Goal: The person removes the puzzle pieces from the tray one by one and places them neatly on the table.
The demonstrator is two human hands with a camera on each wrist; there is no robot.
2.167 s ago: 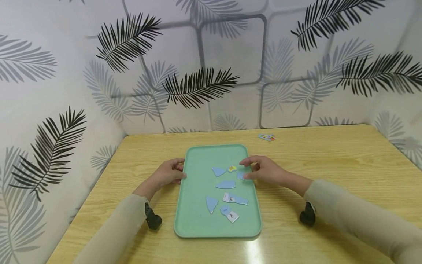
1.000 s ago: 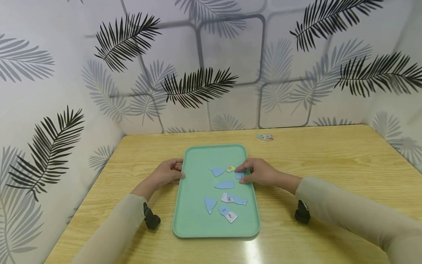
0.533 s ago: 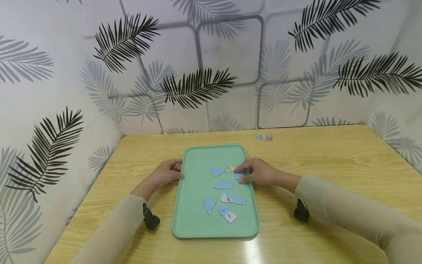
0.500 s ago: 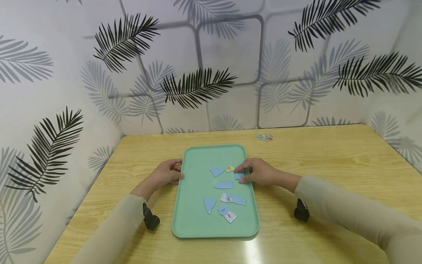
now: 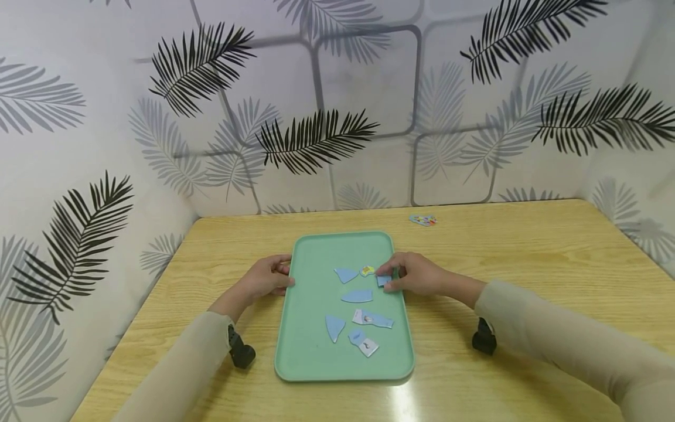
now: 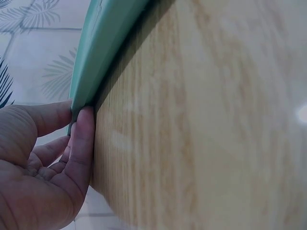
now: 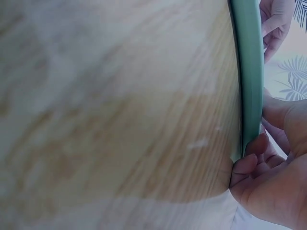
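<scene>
A green tray (image 5: 311, 357) lies on the wooden table with several flat, mostly pale blue puzzle pieces on it. My left hand (image 5: 265, 277) holds the tray's left rim; in the left wrist view the thumb is above and the fingers are at the outer side. Over the right rim, my right hand (image 5: 419, 274) pinches a small blue puzzle piece (image 5: 384, 281) between thumb and forefinger. In the right wrist view its other fingers are curled beside the tray's outer wall, and the piece is hidden there. A yellow-patterned piece (image 5: 367, 271) lies just left of the right fingertips.
Two blue pieces, one triangular (image 5: 345, 275) and one pointed (image 5: 357, 295), lie mid-tray. Nearer are a blue wedge (image 5: 334, 327) and two pieces with white ends, one (image 5: 373, 318) beyond the other (image 5: 363, 342). A colourful piece (image 5: 423, 220) rests on the table (image 5: 506, 246) by the wall.
My right hand has moved left over the tray's rim and its thumb and forefinger have closed on the small blue piece, which has turned slightly. My left hand stays at the rim.
</scene>
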